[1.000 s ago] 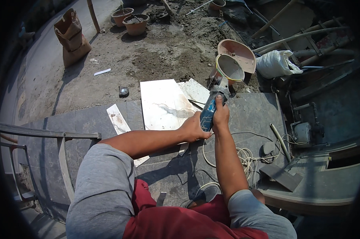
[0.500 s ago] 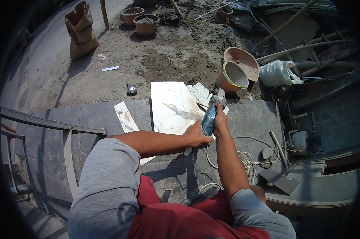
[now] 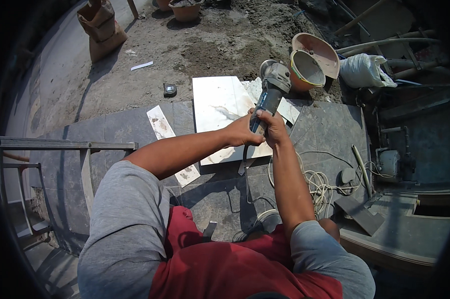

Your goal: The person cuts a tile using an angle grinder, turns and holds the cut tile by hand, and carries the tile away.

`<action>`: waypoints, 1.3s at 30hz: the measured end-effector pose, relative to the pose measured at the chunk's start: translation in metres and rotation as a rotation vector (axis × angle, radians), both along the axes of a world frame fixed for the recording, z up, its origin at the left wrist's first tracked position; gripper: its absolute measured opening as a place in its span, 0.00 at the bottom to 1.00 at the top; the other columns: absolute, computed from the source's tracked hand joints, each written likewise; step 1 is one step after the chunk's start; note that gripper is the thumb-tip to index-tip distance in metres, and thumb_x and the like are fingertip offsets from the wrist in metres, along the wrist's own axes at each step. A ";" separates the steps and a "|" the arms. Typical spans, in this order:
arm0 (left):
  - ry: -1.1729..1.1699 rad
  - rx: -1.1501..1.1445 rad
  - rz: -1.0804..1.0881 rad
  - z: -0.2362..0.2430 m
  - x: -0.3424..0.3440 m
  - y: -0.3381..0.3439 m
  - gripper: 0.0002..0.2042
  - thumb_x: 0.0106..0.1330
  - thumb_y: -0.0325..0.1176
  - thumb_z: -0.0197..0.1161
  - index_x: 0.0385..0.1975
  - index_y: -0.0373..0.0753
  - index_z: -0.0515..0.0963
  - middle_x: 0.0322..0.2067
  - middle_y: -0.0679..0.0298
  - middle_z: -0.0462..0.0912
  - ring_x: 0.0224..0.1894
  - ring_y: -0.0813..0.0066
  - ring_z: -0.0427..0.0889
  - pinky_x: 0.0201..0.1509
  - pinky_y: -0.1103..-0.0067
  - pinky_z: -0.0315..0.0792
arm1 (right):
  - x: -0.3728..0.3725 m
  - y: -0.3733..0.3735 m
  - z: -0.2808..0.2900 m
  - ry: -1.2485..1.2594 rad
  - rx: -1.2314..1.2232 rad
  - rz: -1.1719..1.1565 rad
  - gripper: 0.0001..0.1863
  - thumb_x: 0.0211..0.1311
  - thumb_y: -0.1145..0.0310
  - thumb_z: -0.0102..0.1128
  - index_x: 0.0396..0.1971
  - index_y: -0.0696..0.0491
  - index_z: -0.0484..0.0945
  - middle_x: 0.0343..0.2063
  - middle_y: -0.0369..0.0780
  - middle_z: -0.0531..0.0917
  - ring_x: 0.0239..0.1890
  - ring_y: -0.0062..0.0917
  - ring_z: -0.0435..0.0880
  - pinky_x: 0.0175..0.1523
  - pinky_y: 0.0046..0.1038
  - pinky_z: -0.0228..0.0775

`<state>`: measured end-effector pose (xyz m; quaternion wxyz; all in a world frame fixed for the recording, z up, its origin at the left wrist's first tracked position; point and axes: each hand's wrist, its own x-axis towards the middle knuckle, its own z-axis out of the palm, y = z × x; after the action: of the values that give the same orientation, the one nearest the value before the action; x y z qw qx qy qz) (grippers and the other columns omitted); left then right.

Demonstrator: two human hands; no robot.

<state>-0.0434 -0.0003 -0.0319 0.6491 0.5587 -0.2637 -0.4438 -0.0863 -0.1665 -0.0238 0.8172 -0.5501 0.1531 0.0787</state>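
Angle grinder (image 3: pixel 270 97): dark body with some blue on the casing, grey head at the far end, surfaces dusty and worn. A round disc (image 3: pixel 269 64) shows at the upper left of the head. The tool is held out in front of the person, rear end toward the body and head pointing away, leaning slightly right. In view it overlaps the right side of the large tile; its height above it cannot be read. A dark cord (image 3: pixel 246 152) drops from the rear end.

Arms: grey sleeves end above the elbows. Left forearm crosses in from the left, nearly level in view; right forearm runs almost straight away from the body. Left hand (image 3: pixel 242 132) is closed around the rear of the casing, thumb lying across it toward the right. Right hand (image 3: pixel 276 130) grips from the right side, thumb over the top. Both hands clasp the tool close together; fingers underneath are hidden.

Surroundings, near to far: coiled pale cable (image 3: pixel 320 187) on dark paving (image 3: pixel 329 130), right. Narrow tile strip (image 3: pixel 160 122), left. Large white tile (image 3: pixel 215 107), grey-brown veining. Beyond: tape measure (image 3: pixel 170 90), tilted bucket (image 3: pixel 299 83), white sack (image 3: pixel 363 72), brown paper bag (image 3: pixel 101 32).
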 end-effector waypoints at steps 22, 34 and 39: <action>-0.018 1.363 0.622 -0.163 0.035 0.095 0.37 0.71 0.58 0.49 0.63 0.25 0.64 0.65 0.39 0.67 0.62 0.44 0.74 0.68 0.61 0.66 | 0.017 -0.028 -0.020 0.109 -0.816 -0.218 0.33 0.40 0.62 0.77 0.44 0.62 0.72 0.36 0.47 0.83 0.35 0.33 0.84 0.44 0.33 0.77; -0.089 1.182 0.708 -0.160 -0.100 0.034 0.21 0.73 0.46 0.55 0.48 0.30 0.71 0.46 0.36 0.81 0.52 0.39 0.80 0.58 0.56 0.71 | 0.020 -0.008 -0.047 0.266 -1.118 -0.094 0.42 0.40 0.56 0.77 0.53 0.65 0.69 0.47 0.58 0.82 0.51 0.48 0.83 0.57 0.39 0.74; -0.023 1.125 0.529 -0.165 -0.107 0.027 0.25 0.71 0.49 0.56 0.52 0.30 0.71 0.48 0.38 0.81 0.54 0.39 0.79 0.60 0.59 0.71 | 0.023 0.003 -0.042 0.319 -1.241 0.045 0.40 0.44 0.55 0.75 0.53 0.62 0.68 0.47 0.56 0.82 0.51 0.47 0.83 0.56 0.41 0.76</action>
<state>-0.1508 0.0269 -0.1965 0.3404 0.8663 0.1512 -0.3329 -0.0634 -0.1630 -0.0655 0.3123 -0.9053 0.2783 0.0735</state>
